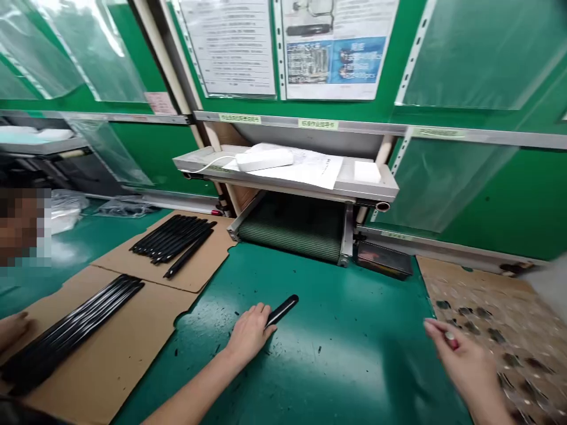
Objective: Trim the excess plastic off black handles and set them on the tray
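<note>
While our left hand [250, 333] rests low on the green worktop [354, 378], its fingers curl closed around one end of a short black bar [282, 310], which sticks out past the thumb and points away from us. Our right hand [460, 360] is raised a little off the worktop, with its thumb and fingers nearly closed in a pinch on a small shiny piece [450, 336], though the blur keeps us from telling just what it is. Just beyond that hand, a cardboard sheet [443, 277] carries scattered small dark pieces [465, 311]. To the left of our left hand, a lower cardboard sheet [110, 378] holds a tight row of long black bars [71, 330], and a co-worker's hand [13, 330] sits at the picture's edge, near that row's end. An upper cardboard sheet [212, 254] carries more black bars [170, 239], with one lying apart at an angle. Straight ahead, a dark tray [383, 260] sits beside a conveyor belt [292, 227], under a shelf [363, 189] bearing a white power adapter [264, 159] on papers [310, 171].
</note>
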{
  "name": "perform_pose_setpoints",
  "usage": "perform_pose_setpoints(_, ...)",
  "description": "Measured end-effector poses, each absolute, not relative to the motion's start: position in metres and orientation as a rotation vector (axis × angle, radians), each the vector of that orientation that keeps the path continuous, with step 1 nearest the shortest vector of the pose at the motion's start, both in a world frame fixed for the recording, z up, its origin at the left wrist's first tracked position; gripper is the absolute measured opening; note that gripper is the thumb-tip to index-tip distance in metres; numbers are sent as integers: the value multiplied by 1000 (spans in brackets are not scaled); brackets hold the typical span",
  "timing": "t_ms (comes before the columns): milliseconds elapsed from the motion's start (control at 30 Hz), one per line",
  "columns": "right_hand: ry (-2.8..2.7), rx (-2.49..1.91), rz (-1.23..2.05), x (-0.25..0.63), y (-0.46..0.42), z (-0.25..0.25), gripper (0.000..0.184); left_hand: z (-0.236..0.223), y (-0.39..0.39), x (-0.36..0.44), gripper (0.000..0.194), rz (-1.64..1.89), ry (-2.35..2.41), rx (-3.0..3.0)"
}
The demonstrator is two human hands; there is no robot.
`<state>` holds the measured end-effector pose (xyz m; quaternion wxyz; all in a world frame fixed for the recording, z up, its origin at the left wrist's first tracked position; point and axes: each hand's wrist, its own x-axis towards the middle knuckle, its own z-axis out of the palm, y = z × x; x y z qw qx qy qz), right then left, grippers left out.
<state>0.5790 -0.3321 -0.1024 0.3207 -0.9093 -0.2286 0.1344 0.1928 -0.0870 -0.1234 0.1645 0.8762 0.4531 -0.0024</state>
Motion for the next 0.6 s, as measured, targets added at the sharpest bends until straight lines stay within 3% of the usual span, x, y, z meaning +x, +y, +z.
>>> perform_pose_setpoints(167,-1127,-2159,565,501,-230,-93,52,-118,-79,190,29,-57,1294,2365)
perform_pose_setpoints(400,-1346,-2247,394,480,-66,-64,37,-103,-82,169,28,271,1169,1699)
perform_pose_setpoints(600,-1272,-2487,204,466,44,-58,76,-134,-103,152,31,502,1145,566)
